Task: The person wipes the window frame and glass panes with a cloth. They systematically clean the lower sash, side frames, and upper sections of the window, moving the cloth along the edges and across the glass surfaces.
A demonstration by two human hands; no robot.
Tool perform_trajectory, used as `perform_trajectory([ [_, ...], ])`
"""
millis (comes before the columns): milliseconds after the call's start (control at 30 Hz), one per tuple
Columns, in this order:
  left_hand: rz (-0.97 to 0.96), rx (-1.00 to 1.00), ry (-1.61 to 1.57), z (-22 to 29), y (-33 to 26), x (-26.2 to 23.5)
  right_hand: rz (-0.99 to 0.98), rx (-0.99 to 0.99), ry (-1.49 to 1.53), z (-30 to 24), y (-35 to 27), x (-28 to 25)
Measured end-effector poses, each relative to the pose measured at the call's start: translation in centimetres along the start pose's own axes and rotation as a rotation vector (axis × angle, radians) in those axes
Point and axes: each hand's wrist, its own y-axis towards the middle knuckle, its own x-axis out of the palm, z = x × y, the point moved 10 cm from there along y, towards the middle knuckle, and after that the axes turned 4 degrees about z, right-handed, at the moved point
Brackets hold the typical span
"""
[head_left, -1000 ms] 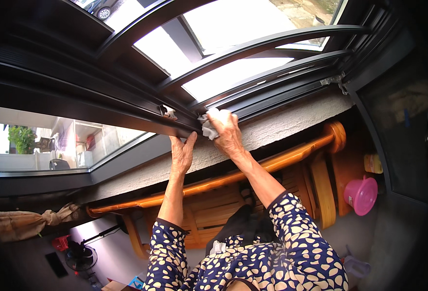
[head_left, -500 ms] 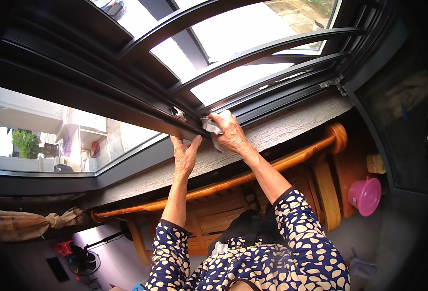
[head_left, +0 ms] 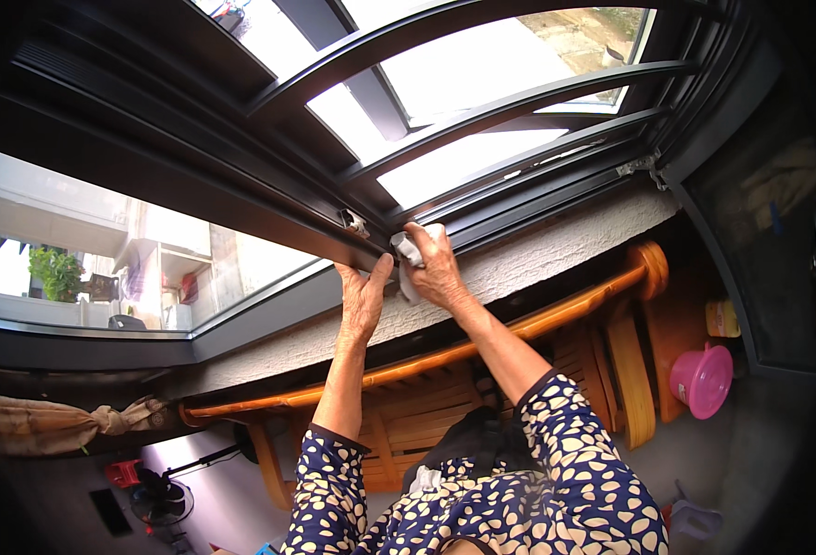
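My right hand (head_left: 438, 266) is closed around a crumpled white cloth (head_left: 408, 250), pressed at the inner lower corner of the dark window opening; a loose end of the cloth hangs below the fingers. Beside it, my left hand (head_left: 364, 298) grips the lower edge of the dark window frame (head_left: 269, 227). Its thumb points up along the edge, and part of its fingers is hidden by the frame. A small metal fitting (head_left: 353, 223) sits on the frame just above both hands.
Dark bars (head_left: 519, 104) cross the opening. A rough white sill (head_left: 565, 227) runs under the hands, above a wooden bench (head_left: 519, 328). An open dark window panel (head_left: 760, 250), a pink tub (head_left: 702, 381) stand right; a knotted curtain (head_left: 66, 424) and a fan (head_left: 163, 499) are left.
The right hand, with the cloth, has drawn slightly down from the frame corner, and more of the cloth shows. The left hand keeps its place on the frame. The whole view has shifted a little.
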Motion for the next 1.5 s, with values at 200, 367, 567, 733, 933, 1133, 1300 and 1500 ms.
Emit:
perform_trajectory([
  [200, 0.028, 0.072, 0.069, -2.0, 0.5, -0.6, -0.256, 0.107, -0.160, 2.4, -4.2, 1.6],
  [367, -0.008, 0.032, -0.019, -1.8, 0.5, -0.5, -0.048, -0.058, -0.032, -3.8, -1.5, -2.9],
  [567, 0.026, -0.067, -0.048, -1.3, 0.4, 0.1, 0.041, -0.134, -0.078, -5.4, -0.4, -1.6],
  [733, 0.015, 0.002, -0.094, -0.9, 0.3, -0.8, -0.238, -0.131, -0.335, -3.9, -2.7, -2.7],
  [933, 0.394, 0.445, 0.028, 5.3, -0.5, -3.6, 0.101, -0.472, -0.687, -9.8, 2.3, -6.3],
  [1133, 0.484, 0.689, 0.176, 11.8, -1.1, -3.4, 0.131, -0.361, -0.843, -3.0, 4.8, -9.4],
  [1300, 0.588, 0.864, 0.273, 16.4, -2.4, -3.5, 0.286, -0.141, -0.689, -2.5, 6.3, -18.9],
  [1500, 0.752, 1.131, 0.485, 22.0, -4.3, -2.4, 0.515, -0.674, -0.355, -20.9, 7.9, -20.7],
])
